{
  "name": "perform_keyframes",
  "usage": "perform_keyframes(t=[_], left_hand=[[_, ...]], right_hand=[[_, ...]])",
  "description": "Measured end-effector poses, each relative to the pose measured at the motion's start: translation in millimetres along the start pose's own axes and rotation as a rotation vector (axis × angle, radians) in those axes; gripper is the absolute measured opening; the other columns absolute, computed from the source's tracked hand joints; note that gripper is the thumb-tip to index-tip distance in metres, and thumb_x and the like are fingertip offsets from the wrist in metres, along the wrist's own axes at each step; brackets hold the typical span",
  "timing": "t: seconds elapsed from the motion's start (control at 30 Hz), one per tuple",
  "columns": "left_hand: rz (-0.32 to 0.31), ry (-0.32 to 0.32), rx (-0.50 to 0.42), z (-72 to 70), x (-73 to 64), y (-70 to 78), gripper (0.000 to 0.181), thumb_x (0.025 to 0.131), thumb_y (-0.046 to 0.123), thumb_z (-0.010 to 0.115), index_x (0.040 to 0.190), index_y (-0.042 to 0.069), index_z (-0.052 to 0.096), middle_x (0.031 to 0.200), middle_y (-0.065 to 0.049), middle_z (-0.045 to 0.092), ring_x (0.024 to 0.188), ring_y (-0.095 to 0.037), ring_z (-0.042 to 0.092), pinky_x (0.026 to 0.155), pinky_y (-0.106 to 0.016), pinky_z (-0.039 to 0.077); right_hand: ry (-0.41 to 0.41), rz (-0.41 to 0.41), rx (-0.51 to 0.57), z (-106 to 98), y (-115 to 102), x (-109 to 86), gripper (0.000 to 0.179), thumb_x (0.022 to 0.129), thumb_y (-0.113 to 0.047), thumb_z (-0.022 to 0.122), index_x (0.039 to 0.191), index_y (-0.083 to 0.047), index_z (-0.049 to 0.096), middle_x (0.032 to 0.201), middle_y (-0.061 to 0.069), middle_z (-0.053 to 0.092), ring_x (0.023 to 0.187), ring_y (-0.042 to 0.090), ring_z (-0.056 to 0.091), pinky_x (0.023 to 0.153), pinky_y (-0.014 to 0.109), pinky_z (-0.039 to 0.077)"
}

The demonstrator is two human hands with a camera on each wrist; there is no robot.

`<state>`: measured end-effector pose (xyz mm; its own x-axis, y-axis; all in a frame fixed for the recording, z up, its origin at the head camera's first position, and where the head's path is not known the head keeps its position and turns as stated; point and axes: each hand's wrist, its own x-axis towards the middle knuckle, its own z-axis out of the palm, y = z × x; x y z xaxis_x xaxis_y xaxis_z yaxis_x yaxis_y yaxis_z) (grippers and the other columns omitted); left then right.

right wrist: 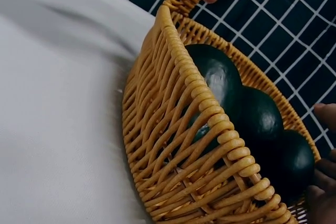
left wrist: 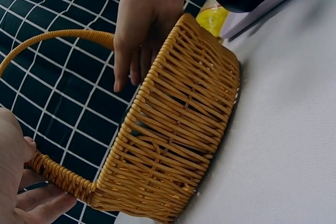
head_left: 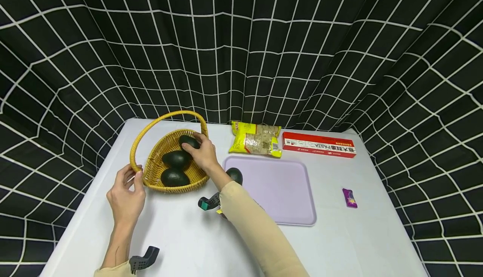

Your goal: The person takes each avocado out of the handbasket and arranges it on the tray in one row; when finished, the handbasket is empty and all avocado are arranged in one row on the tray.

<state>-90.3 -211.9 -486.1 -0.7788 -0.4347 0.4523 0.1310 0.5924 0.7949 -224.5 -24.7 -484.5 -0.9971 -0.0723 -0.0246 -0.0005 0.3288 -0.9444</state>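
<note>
Head view, woven basket, probably avocados, glossy, ovoid

Avocado, head view, basket's 1 o'clock: partly hidden by right hand. Lilac tray: 8 o'clock corner hidden behind right sleeve. Purple packet, 4 o'clock: lettering too small to read.

Left hand grips wicker basket by handle base. Right hand has fingers around far avocado in basket; two more avocados nearer. Another avocado at left end of lilac tray. Yellow bag, red pasta box behind; purple packet right.
</note>
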Motion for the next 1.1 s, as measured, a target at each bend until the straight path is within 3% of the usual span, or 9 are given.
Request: perform_keyframes(t=[0.3,0.43,0.53,0.67,0.8,0.9,1.0,1.03,1.1], left_hand=[[-0.005,0.005,-0.003,0.0,1.2,-1.2,0.031,0.103,0.005,0.063,0.130,-0.009,0.062,0.122,-0.024,0.074,0.112,-0.039,0.070,0.093,-0.001,0.051],[-0.004,0.007,-0.005,0.1,1.4,-1.6,0.031,0.102,0.005,0.064,0.131,-0.008,0.062,0.122,-0.023,0.074,0.113,-0.005,0.069,0.092,0.001,0.050],[-0.002,0.007,-0.015,0.3,1.0,-1.6,0.031,0.102,0.004,0.063,0.131,-0.009,0.062,0.122,-0.024,0.074,0.108,0.021,0.055,0.090,0.004,0.047],[0.003,0.007,-0.027,0.7,0.7,-2.3,0.032,0.102,0.004,0.063,0.131,-0.009,0.061,0.122,-0.025,0.074,0.105,0.028,0.049,0.090,0.004,0.047],[0.004,0.008,-0.019,0.8,0.5,-2.5,0.031,0.103,0.005,0.063,0.131,-0.008,0.062,0.121,-0.024,0.074,0.106,0.023,0.053,0.090,0.003,0.048],[0.003,0.009,-0.006,0.3,0.6,-2.2,0.031,0.103,0.006,0.063,0.131,-0.008,0.062,0.121,-0.023,0.075,0.111,0.000,0.068,0.090,0.004,0.047],[0.002,0.004,0.001,-0.3,0.7,-1.9,0.031,0.103,0.005,0.063,0.131,-0.008,0.062,0.121,-0.023,0.074,0.112,-0.031,0.072,0.090,0.005,0.046],[0.004,0.002,-0.001,-0.4,0.7,-1.8,0.032,0.103,0.005,0.063,0.131,-0.009,0.062,0.121,-0.023,0.074,0.111,-0.038,0.071,0.090,0.005,0.046],[0.003,0.002,0.002,-0.6,0.7,-1.6,0.032,0.103,0.006,0.063,0.131,-0.009,0.062,0.121,-0.023,0.074,0.111,-0.040,0.071,0.090,0.004,0.047]], right_hand=[[0.039,-0.028,-0.017,4,3,1.4,0.052,0.096,-0.025,0.078,0.144,-0.010,0.061,0.143,0.008,0.067,0.136,0.023,0.060,0.115,0.037,0.052],[0.042,-0.020,-0.127,7,2,0.9,0.056,0.096,-0.024,0.078,0.147,-0.013,0.058,0.144,0.007,0.066,0.133,0.025,0.061,0.112,0.039,0.053],[0.042,-0.033,-0.217,10,1,0.4,0.058,0.095,-0.021,0.079,0.148,-0.013,0.057,0.144,0.008,0.065,0.131,0.027,0.061,0.112,0.040,0.054],[0.045,-0.039,-0.278,12,0,0.2,0.057,0.093,-0.020,0.081,0.145,-0.011,0.059,0.142,0.009,0.067,0.130,0.028,0.062,0.111,0.041,0.054],[0.048,-0.015,-0.294,13,0,0.0,0.056,0.091,-0.021,0.083,0.142,-0.013,0.062,0.139,0.009,0.068,0.127,0.028,0.063,0.109,0.041,0.056],[0.048,-0.012,-0.293,14,0,-0.2,0.055,0.091,-0.020,0.084,0.141,-0.012,0.062,0.138,0.010,0.068,0.127,0.029,0.063,0.109,0.042,0.055],[0.047,-0.011,-0.298,14,0,-0.3,0.055,0.090,-0.019,0.084,0.140,-0.011,0.063,0.138,0.010,0.069,0.128,0.030,0.063,0.110,0.042,0.055],[0.050,-0.008,-0.300,14,0,-0.3,0.054,0.090,-0.019,0.084,0.140,-0.011,0.063,0.137,0.010,0.069,0.127,0.030,0.063,0.109,0.042,0.056],[0.052,-0.004,-0.306,15,0,-0.2,0.054,0.090,-0.020,0.085,0.139,-0.011,0.064,0.136,0.011,0.069,0.126,0.030,0.064,0.108,0.041,0.057]])
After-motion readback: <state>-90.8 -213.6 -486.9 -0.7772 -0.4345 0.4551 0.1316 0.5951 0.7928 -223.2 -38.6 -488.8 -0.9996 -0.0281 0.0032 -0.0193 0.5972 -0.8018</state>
